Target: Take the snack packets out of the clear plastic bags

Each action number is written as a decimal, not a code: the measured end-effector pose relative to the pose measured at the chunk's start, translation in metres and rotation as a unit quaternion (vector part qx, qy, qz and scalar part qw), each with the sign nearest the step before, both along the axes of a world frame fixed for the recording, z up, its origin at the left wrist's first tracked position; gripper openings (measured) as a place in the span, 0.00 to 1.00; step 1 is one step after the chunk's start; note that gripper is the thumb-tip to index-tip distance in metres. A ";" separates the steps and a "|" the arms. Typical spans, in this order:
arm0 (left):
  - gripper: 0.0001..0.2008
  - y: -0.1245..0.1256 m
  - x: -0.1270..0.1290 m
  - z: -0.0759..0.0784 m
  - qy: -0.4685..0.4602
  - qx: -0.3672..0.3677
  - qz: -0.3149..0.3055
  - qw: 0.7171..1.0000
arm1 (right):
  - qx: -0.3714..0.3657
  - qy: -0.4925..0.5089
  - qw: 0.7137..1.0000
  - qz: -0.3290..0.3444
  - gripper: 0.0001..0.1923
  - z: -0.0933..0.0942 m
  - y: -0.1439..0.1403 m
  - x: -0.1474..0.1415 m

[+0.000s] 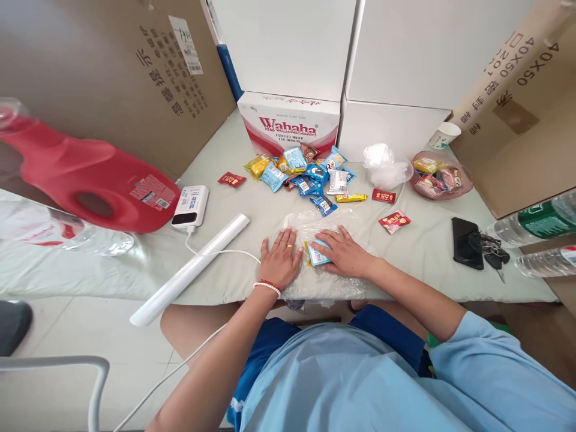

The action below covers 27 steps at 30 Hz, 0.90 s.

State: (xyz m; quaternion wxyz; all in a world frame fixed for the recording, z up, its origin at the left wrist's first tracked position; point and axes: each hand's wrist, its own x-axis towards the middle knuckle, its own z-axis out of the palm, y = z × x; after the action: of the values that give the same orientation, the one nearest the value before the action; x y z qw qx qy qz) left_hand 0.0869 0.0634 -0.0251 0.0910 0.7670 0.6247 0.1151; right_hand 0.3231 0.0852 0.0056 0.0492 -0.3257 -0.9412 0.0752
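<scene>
A clear, crinkled plastic sheet (pixel 330 289) lies flat near the table's front edge. My left hand (pixel 281 261) rests palm down on its left side, fingers stretched out. On the sheet, my right hand (pixel 345 253) grips a small light-blue and white snack packet (pixel 318 253), its fingers covering the packet's right part. A strip of yellow wrapper shows at the packet's left edge. Beyond both hands is a loose heap of wrapped snacks (pixel 310 180), mostly blue, with some yellow and brown ones. Red packets (pixel 394 221) lie around the heap.
A white tube (pixel 193 270) and a power bank (pixel 191 207) with a cable lie left, by a red jug (pixel 99 174). At right are a crumpled plastic bag (pixel 387 171), a pink bowl (pixel 465 183) of snacks, a phone (pixel 467 243), keys and bottles. Boxes (pixel 290 123) line the back.
</scene>
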 end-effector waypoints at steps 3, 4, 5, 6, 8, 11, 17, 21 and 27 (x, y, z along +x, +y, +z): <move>0.30 0.004 -0.008 -0.001 -0.053 0.007 0.009 0.999 | -0.013 0.046 0.999 -0.014 0.41 0.016 -0.006 0.011; 0.30 0.004 -0.012 0.000 -0.075 0.017 0.015 0.997 | -0.013 0.074 0.997 -0.025 0.40 0.023 -0.011 0.018; 0.30 0.003 -0.017 0.002 -0.096 0.034 0.023 0.995 | -0.012 0.106 0.994 -0.036 0.38 0.028 -0.017 0.027; 0.29 0.001 -0.021 0.004 -0.111 0.059 0.030 0.992 | -0.015 0.140 0.989 -0.046 0.36 0.033 -0.025 0.038; 0.29 -0.009 -0.030 0.013 -0.123 0.123 0.018 0.985 | -0.034 0.190 0.979 -0.062 0.35 0.036 -0.046 0.060; 0.31 -0.034 -0.041 0.023 -0.110 0.163 -0.127 0.972 | -0.078 0.192 0.974 -0.095 0.41 0.022 -0.084 0.091; 0.35 -0.061 -0.061 0.010 -0.004 0.053 -0.269 0.962 | -0.063 0.170 0.973 -0.145 0.25 -0.022 -0.121 0.105; 0.46 -0.053 -0.067 0.002 0.030 0.039 -0.201 0.978 | -0.065 0.192 0.972 -0.119 0.15 -0.022 -0.109 0.103; 0.50 -0.048 -0.063 0.011 0.042 0.021 -0.197 0.979 | -0.072 0.219 0.967 -0.107 0.13 -0.003 -0.086 0.102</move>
State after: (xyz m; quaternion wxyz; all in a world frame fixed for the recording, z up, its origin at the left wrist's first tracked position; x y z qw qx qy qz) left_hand 0.0238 0.0153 -0.0138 0.0689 0.8810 0.4619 0.0756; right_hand 0.4255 -0.0012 0.0026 0.2385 -0.4031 -0.8590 0.2066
